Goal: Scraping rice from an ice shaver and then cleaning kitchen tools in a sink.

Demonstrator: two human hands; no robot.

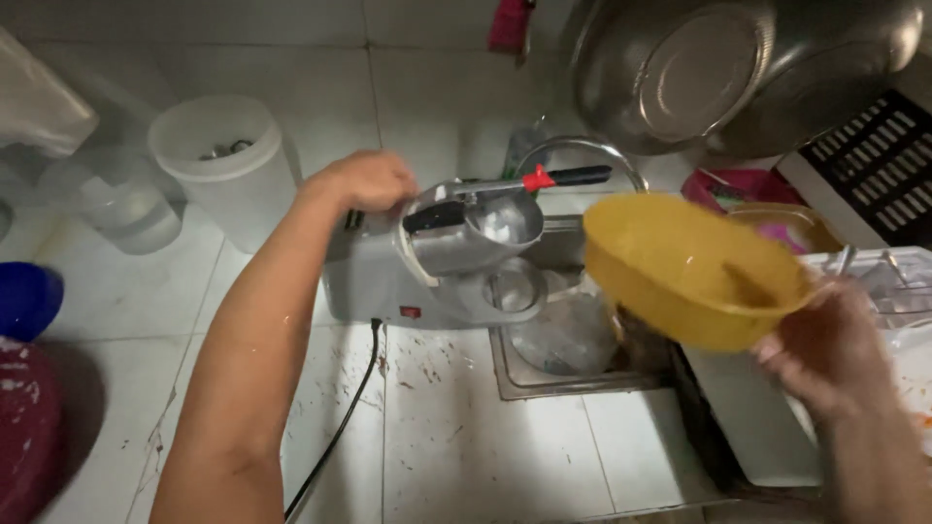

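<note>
While our left hand (364, 181) rests curled on top of the grey ice-shaving machine (437, 262), our right hand (825, 354) grips the yellow bowl (694, 272) by its rim. We hold it tilted, just right of the machine's spout, over the sink (553, 374).

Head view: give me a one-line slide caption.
Left hand rests on a grey ice shaver beside the sink; right hand holds a yellow bowl above it.

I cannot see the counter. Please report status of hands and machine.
Left hand on grey metal ice-shaver machine. Right hand holds yellow plastic bowl, tilted above sink. Nothing between.
</note>
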